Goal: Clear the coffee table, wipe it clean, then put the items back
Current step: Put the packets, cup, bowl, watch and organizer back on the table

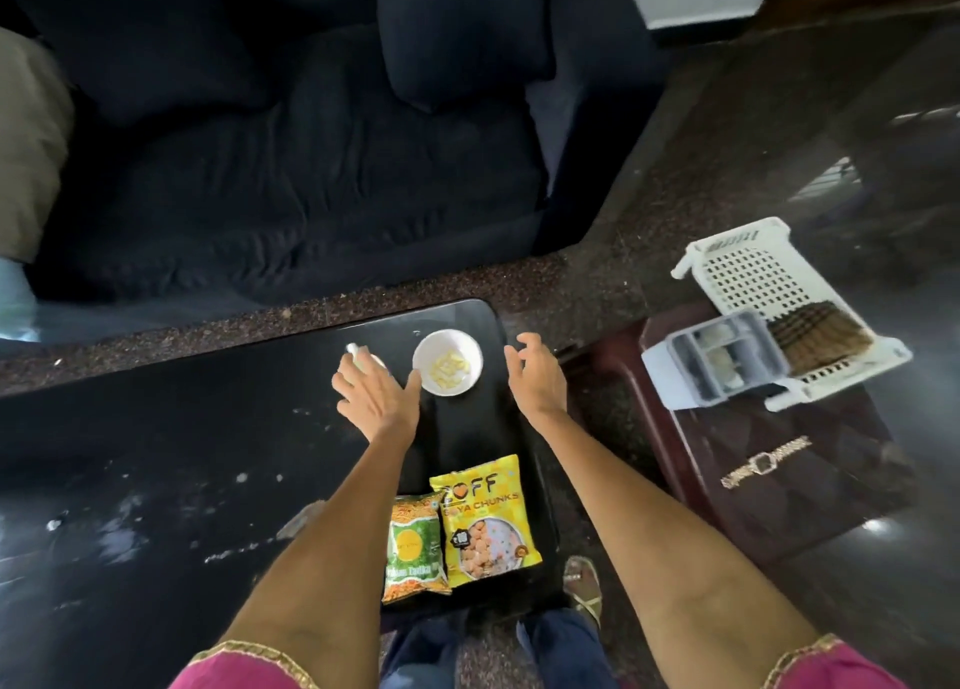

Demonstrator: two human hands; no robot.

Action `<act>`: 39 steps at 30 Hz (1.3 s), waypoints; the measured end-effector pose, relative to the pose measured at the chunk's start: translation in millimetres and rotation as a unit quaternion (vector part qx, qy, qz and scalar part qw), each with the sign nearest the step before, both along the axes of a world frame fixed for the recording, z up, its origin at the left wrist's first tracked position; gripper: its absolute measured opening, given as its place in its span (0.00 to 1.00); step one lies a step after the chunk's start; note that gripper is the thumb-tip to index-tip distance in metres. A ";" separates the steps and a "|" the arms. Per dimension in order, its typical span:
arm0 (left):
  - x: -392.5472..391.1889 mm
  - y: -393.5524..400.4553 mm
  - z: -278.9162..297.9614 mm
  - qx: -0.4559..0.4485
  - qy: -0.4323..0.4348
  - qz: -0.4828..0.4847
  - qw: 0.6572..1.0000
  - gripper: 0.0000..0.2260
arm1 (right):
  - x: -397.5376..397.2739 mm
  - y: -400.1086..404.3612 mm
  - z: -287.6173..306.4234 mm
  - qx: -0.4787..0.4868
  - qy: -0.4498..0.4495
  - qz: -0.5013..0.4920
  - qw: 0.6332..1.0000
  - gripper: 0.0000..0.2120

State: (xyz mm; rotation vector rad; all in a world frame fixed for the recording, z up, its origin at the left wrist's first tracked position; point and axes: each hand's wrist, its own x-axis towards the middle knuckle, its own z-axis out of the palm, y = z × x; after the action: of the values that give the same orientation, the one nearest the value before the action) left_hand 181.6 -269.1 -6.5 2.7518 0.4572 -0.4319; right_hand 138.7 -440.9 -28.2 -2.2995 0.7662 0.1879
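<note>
A black glossy coffee table (156,454) carries white smears and crumbs. Near its far right corner stands a small white bowl (448,361) with pale yellow pieces inside. My left hand (376,395) lies just left of the bowl, fingers spread, thumb near the bowl's rim; a small white object (358,352) shows under its fingertips. My right hand (535,376) hovers open just right of the bowl, past the table's edge. Closer to me lie a yellow soya chunks packet (485,519) and a green snack packet (415,548), side by side.
A dark blue sofa (291,169) stands beyond the table. To the right, a dark maroon stool (769,470) holds a white perforated plastic basket (763,283) with a grey divided container (722,361) and a brown brush. The floor is dark speckled stone. My sandalled foot (584,584) is beside the table.
</note>
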 end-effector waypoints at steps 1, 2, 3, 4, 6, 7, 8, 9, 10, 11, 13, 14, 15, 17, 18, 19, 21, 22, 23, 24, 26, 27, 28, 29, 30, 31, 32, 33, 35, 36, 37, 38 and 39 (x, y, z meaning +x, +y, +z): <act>-6.5 -10.8 6.8 0.005 0.001 -0.005 1.000 0.34 | -8.1 -8.2 6.7 0.002 -0.006 0.014 1.000 0.16; -12.4 -21.8 13.2 0.008 -0.002 -0.014 1.000 0.32 | -16.4 -15.8 13.2 0.005 -0.009 0.031 0.999 0.15; -19.1 -34.7 19.4 0.010 -0.006 -0.025 1.000 0.31 | -26.0 -24.2 19.4 0.005 -0.010 0.048 0.999 0.14; -24.6 -47.2 24.5 0.010 -0.011 -0.037 0.999 0.30 | -35.8 -31.4 24.0 0.006 -0.011 0.062 0.998 0.13; -39.5 -79.4 36.4 0.007 -0.017 -0.063 0.998 0.28 | -60.7 -51.5 33.4 0.009 -0.020 0.079 0.997 0.14; -48.0 -96.3 41.8 0.003 -0.016 -0.076 0.997 0.28 | -74.0 -62.1 37.6 0.008 -0.025 0.083 0.996 0.15; -58.0 -113.7 46.6 -0.005 -0.014 -0.090 0.996 0.27 | -88.2 -73.9 41.8 0.006 -0.029 0.084 0.996 0.15; -70.8 -134.5 51.8 -0.012 -0.012 -0.105 0.994 0.25 | -105.5 -90.3 46.6 0.003 -0.033 0.086 0.996 0.15; -81.0 -149.6 54.4 -0.019 -0.007 -0.117 0.993 0.24 | -120.0 -102.7 47.9 0.001 -0.034 0.091 0.995 0.15; -91.3 -163.0 56.7 -0.031 0.000 -0.127 0.991 0.22 | -134.3 -115.2 47.8 -0.004 -0.031 0.099 0.995 0.15; -112.8 -192.2 59.2 -0.063 0.020 -0.135 0.989 0.21 | -166.0 -145.2 47.9 -0.013 -0.010 0.107 0.994 0.15; -120.6 -203.5 59.1 -0.083 0.038 -0.130 0.987 0.19 | -179.2 -158.7 45.4 -0.016 -0.001 0.108 0.994 0.14; -127.5 -214.6 58.8 -0.102 0.056 -0.124 0.985 0.18 | -192.1 -172.8 42.9 -0.018 0.008 0.108 0.994 0.14; -136.5 -236.0 55.6 -0.133 0.097 -0.117 0.979 0.18 | -214.1 -202.3 39.8 -0.038 0.036 0.108 0.993 0.11; -137.8 -245.1 53.7 -0.141 0.120 -0.122 0.975 0.20 | -222.3 -215.9 37.7 -0.058 0.053 0.112 0.991 0.10; -138.9 -257.3 49.9 -0.141 0.138 -0.131 0.971 0.22 | -231.3 -231.9 33.6 -0.075 0.069 0.115 0.988 0.10; -135.5 -273.4 44.0 -0.139 0.151 -0.136 0.969 0.27 | -242.1 -253.6 26.3 -0.100 0.093 0.124 0.983 0.13; -133.7 -280.6 41.6 -0.140 0.152 -0.133 0.969 0.28 | -245.3 -261.8 22.9 -0.109 0.107 0.134 0.979 0.14; -131.9 -287.0 39.1 -0.140 0.150 -0.131 0.970 0.28 | -246.5 -268.3 20.1 -0.116 0.121 0.148 0.975 0.15; -130.2 -292.7 36.8 -0.138 0.150 -0.133 0.970 0.29 | -246.1 -273.9 17.5 -0.120 0.135 0.163 0.970 0.16; -127.5 -302.0 29.8 -0.136 0.154 -0.135 0.969 0.29 | -243.7 -282.1 9.0 -0.138 0.152 0.196 0.959 0.17; -126.4 -305.5 25.8 -0.137 0.155 -0.133 0.969 0.28 | -242.2 -284.5 5.0 -0.155 0.152 0.214 0.953 0.16; -125.8 -308.4 22.5 -0.136 0.156 -0.132 0.969 0.27 | -241.2 -286.7 1.6 -0.171 0.150 0.227 0.947 0.15; -125.5 -311.3 18.8 -0.133 0.154 -0.133 0.970 0.25 | -240.7 -288.7 -1.6 -0.185 0.146 0.237 0.943 0.13; -124.9 -314.5 16.8 -0.127 0.152 -0.132 0.971 0.24 | -239.4 -291.0 -5.5 -0.196 0.138 0.245 0.939 0.12; -126.1 -316.8 15.7 -0.121 0.147 -0.129 0.973 0.22 | -239.1 -292.1 -6.8 -0.204 0.131 0.252 0.937 0.12; -126.8 -319.2 15.9 -0.116 0.142 -0.124 0.975 0.20 | -237.8 -293.2 -8.1 -0.211 0.125 0.259 0.934 0.12; -127.6 -321.2 16.7 -0.116 0.133 -0.120 0.977 0.19 | -236.2 -294.5 -9.0 -0.221 0.124 0.265 0.930 0.13; -129.3 -320.9 19.1 -0.120 0.116 -0.117 0.979 0.18 | -232.1 -296.2 -9.9 -0.245 0.142 0.282 0.917 0.14; -131.2 -319.0 21.5 -0.124 0.115 -0.117 0.979 0.17 | -231.1 -297.3 -9.6 -0.250 0.159 0.286 0.911 0.15; -132.5 -314.9 21.6 -0.130 0.114 -0.114 0.978 0.17 | -230.9 -297.9 -9.5 -0.245 0.172 0.284 0.911 0.15; -135.2 -307.5 23.1 -0.136 0.120 -0.109 0.977 0.17 | -232.1 -296.9 -9.7 -0.226 0.179 0.270 0.919 0.15; -137.1 -297.1 24.1 -0.141 0.123 -0.107 0.977 0.17 | -231.9 -293.7 -9.1 -0.199 0.178 0.250 0.931 0.14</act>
State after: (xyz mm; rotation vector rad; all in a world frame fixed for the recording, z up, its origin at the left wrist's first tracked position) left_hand 44.5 -566.1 17.6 2.4883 0.1407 -0.8297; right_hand -93.2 -734.6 -37.2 -2.8637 0.3897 0.7595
